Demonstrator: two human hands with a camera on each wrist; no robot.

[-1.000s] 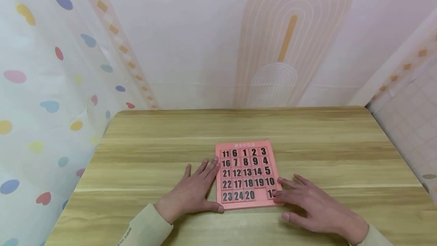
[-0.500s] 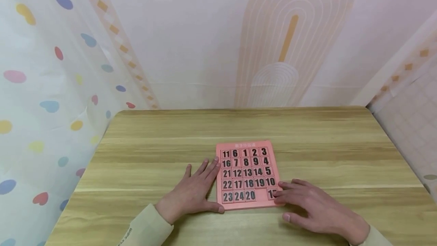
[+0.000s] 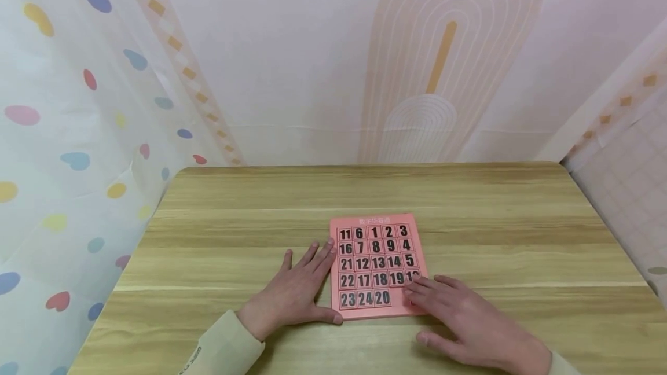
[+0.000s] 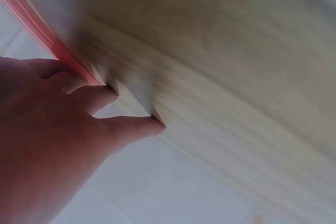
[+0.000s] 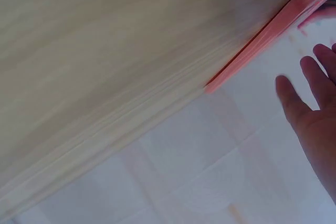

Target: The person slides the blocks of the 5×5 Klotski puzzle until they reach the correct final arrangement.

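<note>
A pink sliding number puzzle (image 3: 365, 313) lies flat on the table, tiles face up. Its bottom row reads 23, 24, 20, then a vacant slot; the corner after that is covered by my right hand (image 3: 464, 320). The fingers of that hand lie extended over the lower right corner and partly hide the 10 tile (image 3: 411, 276). My left hand (image 3: 294, 300) is spread along the left side, fingertips at the frame's edge and thumb at the lower left corner. In the left wrist view, fingers meet the pink edge (image 4: 42, 30). The right wrist view shows relaxed fingers beside the frame (image 5: 257, 45).
The wood-grain table (image 3: 250, 207) extends around the puzzle on all sides. Behind it hangs a pale patterned cloth (image 3: 302, 74), and a dotted cloth (image 3: 52, 161) stands along the left.
My right hand has moved left, from the right edge by the 15 tile to over the lower right corner, covering that tile. The left hand stays in place.
</note>
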